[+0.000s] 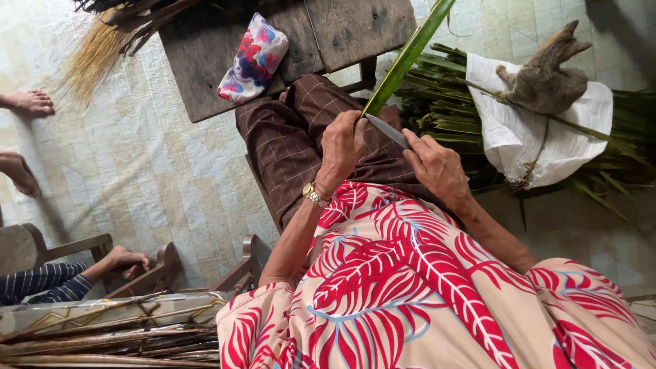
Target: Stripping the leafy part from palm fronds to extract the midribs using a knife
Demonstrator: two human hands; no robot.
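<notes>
My left hand (pixel 343 145) pinches the lower end of a long green palm leaf (pixel 406 58) that slants up and to the right. A gold watch sits on that wrist. My right hand (pixel 437 167) grips a knife (pixel 387 129), its grey blade pointing left and touching the leaf just above my left fingers. Both hands hover over my lap, which is covered by a brown checked cloth (pixel 287 137). My sleeves are cream with red leaf print.
A pile of green palm leaves (pixel 444 109) lies on the floor at right, with a white cloth (pixel 540 137) and a cat (pixel 547 78) on it. A dark wooden bench (pixel 205 61) holds a flowered pouch (pixel 253 58). Other people's feet (pixel 27 102) are at left; sticks lie lower left.
</notes>
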